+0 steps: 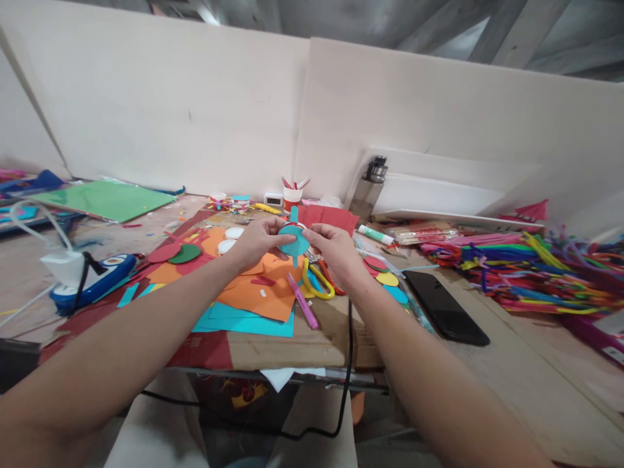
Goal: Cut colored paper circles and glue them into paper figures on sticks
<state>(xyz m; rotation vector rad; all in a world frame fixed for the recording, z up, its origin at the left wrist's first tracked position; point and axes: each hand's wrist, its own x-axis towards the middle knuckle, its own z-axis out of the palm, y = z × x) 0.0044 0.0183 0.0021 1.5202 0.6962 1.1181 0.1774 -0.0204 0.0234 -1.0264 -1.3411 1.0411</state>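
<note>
The long wooden table (511, 364) fills the view, its whole far edge backed by pale boards. Along the right end sprawls a bright heap of multicoloured pipe cleaners (526, 270). Towards the far left corner lies a flat green paper sheet (104, 199). In the middle, near the front edge, orange paper sheets (266, 292) overlap turquoise paper sheets (244, 322). Right of them rests a flat black phone (446, 307), angled towards the front edge. At the left edge sits a blue and white device (92, 283) with a white plug block on top. By the far edge stands a clear water bottle with a dark cap (368, 188), and beside it a small white cup holding red sticks (292, 194). Yellow-handled scissors (316, 283) and a pink marker pen (302, 309) lie on the paper. And the action: above the middle of the table, both hands meet. The left hand (256, 242) and the right hand (334, 247) each pinch an edge of the small turquoise paper disc with stick tabs (294, 242), grips clenched on it, holding it clear of the clutter.
</note>
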